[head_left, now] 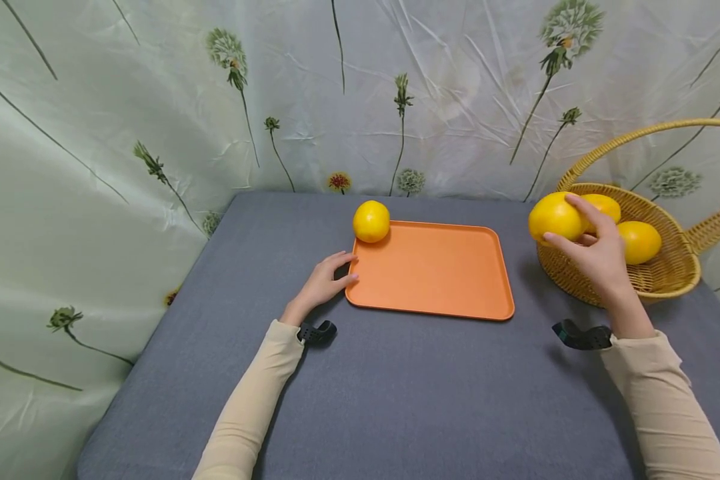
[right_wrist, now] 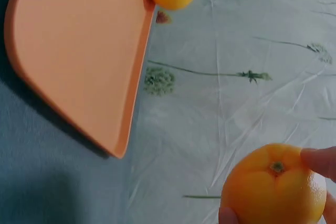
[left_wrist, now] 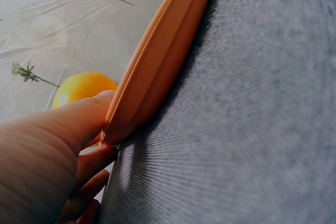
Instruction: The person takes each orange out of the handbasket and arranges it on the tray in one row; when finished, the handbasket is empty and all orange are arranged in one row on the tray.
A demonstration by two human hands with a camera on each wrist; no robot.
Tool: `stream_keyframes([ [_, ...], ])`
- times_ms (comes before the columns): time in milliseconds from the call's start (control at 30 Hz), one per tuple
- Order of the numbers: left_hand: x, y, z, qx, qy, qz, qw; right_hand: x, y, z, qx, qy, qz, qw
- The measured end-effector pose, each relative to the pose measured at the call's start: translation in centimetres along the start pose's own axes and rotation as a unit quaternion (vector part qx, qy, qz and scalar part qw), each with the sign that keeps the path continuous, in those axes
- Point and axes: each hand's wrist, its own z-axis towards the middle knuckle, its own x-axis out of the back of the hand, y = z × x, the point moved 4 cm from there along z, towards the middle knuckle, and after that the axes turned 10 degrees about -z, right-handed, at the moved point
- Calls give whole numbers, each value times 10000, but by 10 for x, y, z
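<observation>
My right hand [head_left: 603,257] grips an orange [head_left: 555,217] between thumb and fingers, above the left rim of the wicker basket [head_left: 672,283]. The right wrist view shows the stem end of this held orange [right_wrist: 273,187]. At the left edge of the orange-coloured tray [head_left: 432,270], my left hand [head_left: 321,283] pinches the rim. The left wrist view has the thumb [left_wrist: 89,116] against the rim, with the other fingers below. Another orange [head_left: 372,221] sits in the tray's far left corner.
Two more oranges, one at the back [head_left: 603,207] and one nearer [head_left: 639,242], lie in the basket, whose tall handle [head_left: 636,137] arches over it. A grey cloth [head_left: 432,393] covers the table. Behind hangs a flower-patterned curtain [head_left: 312,60].
</observation>
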Motion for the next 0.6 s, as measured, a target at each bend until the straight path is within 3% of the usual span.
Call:
stream_keyframes([
  [200, 0, 3, -1, -37, -8, -12, 10000, -18, -6, 1, 57, -456, -72, 9989],
  [467, 0, 3, -1, -2, -23, 20, 10000, -54, -20, 11, 572, -859, 426, 9937],
  [600, 0, 3, -1, -7, -9, 48, 10000, -71, -27, 14, 580, -1122, 394, 9912],
])
